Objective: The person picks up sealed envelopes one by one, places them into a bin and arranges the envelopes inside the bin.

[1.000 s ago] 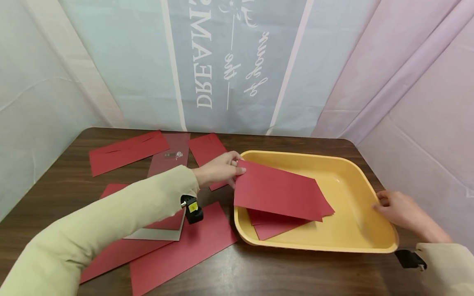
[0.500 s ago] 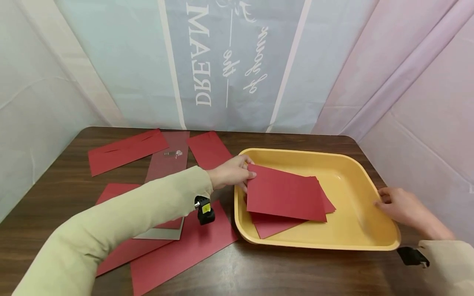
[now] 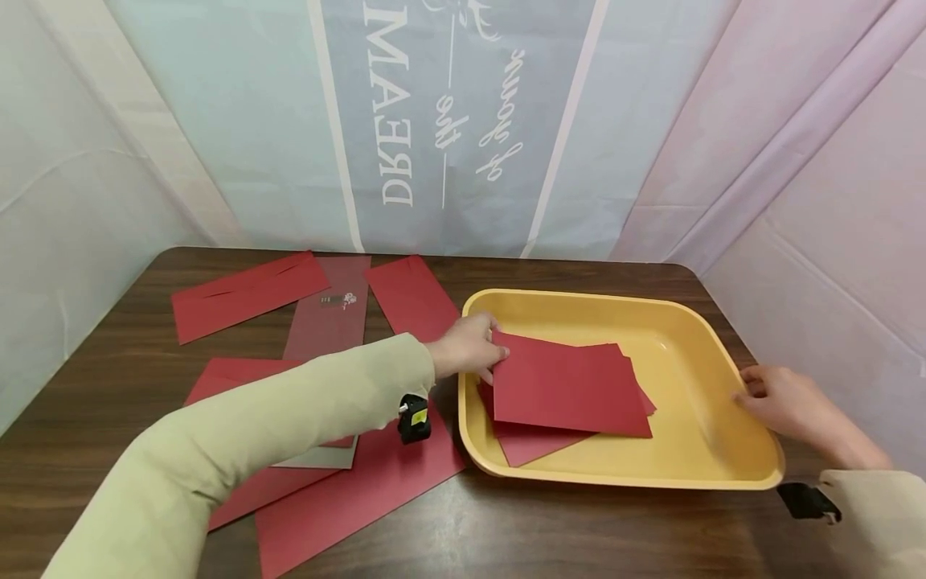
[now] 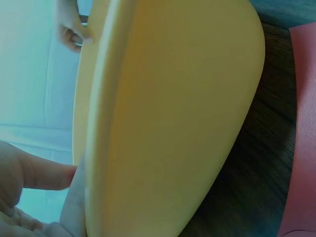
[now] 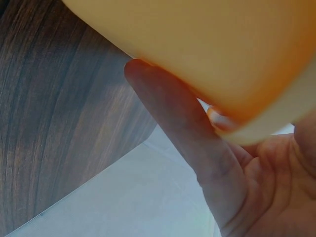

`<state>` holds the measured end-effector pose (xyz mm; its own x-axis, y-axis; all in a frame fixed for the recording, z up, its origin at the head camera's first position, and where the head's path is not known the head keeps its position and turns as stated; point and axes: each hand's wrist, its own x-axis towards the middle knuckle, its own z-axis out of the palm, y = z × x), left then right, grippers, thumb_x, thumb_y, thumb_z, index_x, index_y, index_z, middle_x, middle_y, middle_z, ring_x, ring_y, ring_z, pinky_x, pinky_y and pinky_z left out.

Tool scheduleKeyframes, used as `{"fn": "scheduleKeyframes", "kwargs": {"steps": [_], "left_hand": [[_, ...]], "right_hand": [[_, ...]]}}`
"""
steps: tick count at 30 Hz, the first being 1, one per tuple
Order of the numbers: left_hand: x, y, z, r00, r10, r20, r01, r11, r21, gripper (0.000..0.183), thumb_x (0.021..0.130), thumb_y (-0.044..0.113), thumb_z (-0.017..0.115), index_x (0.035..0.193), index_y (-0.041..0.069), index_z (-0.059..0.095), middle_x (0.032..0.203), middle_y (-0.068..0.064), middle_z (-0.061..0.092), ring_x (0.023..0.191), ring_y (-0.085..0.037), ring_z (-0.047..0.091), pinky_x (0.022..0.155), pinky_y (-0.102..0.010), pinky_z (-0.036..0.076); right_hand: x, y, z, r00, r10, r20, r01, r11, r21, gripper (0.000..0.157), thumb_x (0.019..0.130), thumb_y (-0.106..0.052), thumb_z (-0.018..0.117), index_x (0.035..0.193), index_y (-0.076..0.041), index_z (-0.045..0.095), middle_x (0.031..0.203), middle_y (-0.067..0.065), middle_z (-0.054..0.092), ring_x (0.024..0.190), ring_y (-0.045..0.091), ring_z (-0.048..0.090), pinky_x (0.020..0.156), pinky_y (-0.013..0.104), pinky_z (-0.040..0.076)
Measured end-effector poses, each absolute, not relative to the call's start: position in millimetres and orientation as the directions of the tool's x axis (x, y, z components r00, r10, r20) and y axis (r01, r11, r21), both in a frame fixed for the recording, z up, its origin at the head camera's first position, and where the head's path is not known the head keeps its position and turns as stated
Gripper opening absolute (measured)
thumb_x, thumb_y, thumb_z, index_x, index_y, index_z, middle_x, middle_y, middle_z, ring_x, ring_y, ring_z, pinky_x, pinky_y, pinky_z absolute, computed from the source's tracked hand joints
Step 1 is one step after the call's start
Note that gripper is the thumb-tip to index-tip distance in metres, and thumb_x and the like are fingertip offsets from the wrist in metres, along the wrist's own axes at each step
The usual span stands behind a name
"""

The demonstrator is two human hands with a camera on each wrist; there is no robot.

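Observation:
My left hand (image 3: 469, 347) pinches the left edge of a red envelope (image 3: 571, 390), thumb on top, inside the left part of a yellow plastic basin (image 3: 680, 474). The envelope lies flat over several other red envelopes (image 3: 531, 448) in the basin, covering most of them. In the left wrist view, the left hand (image 4: 37, 190) is at the rim and the basin wall (image 4: 182, 98) hides the envelope. My right hand (image 3: 784, 406) grips the basin's right rim. The right wrist view shows that hand (image 5: 192, 133) with a long finger against the outside of the wall.
Left of the basin, several red envelopes lie scattered on the dark wood table (image 3: 506, 531), including a slit one (image 3: 249, 296), a darker printed one (image 3: 325, 322) and a large one (image 3: 354, 490). A pale grey piece (image 3: 325, 458) shows under the left sleeve. Printed cloth (image 3: 463, 161) hangs behind.
My left hand has moved right and slightly down, carrying the envelope further into the basin and lower over the pile. The right hand keeps its hold on the rim.

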<state>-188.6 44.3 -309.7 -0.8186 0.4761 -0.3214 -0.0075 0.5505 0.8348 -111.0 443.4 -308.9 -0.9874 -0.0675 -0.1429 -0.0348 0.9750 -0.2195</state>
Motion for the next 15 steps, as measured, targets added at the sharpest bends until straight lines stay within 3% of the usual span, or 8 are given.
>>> {"fn": "scheduleKeyframes", "kwargs": {"steps": [7,11,15], "left_hand": [[-184,47,-309,-0.821,0.482,-0.306,0.092,0.641,0.762,0.027,0.089,0.002,0.059,0.112,-0.003,0.045,0.093,-0.017,0.058,0.066,-0.029,0.068,0.065,-0.036,0.058],[-183,50,-306,-0.822,0.480,-0.308,0.150,0.703,0.695,0.029,0.084,-0.001,0.059,0.110,-0.003,0.046,0.096,-0.018,0.056,0.069,-0.028,0.063,0.057,-0.029,0.054],[-179,55,-306,-0.825,0.452,-0.340,0.161,0.763,0.625,0.050,0.084,0.003,0.062,0.128,-0.006,0.041,0.122,-0.024,0.046,0.079,-0.023,0.054,0.052,-0.023,0.045]], "right_hand": [[-110,443,-309,-0.988,-0.067,-0.138,-0.037,0.977,-0.210,0.037,0.085,-0.011,0.063,0.103,0.021,0.057,0.086,0.028,0.068,0.075,0.038,0.066,0.064,0.043,0.051],[-110,443,-309,-0.988,-0.077,-0.133,-0.048,0.977,-0.210,0.036,0.085,-0.010,0.063,0.103,0.021,0.057,0.085,0.029,0.068,0.075,0.038,0.066,0.064,0.042,0.051],[-109,442,-309,-0.988,-0.082,-0.131,-0.053,0.977,-0.206,0.036,0.085,-0.009,0.063,0.102,0.021,0.057,0.085,0.029,0.067,0.076,0.040,0.066,0.063,0.044,0.051]]}}
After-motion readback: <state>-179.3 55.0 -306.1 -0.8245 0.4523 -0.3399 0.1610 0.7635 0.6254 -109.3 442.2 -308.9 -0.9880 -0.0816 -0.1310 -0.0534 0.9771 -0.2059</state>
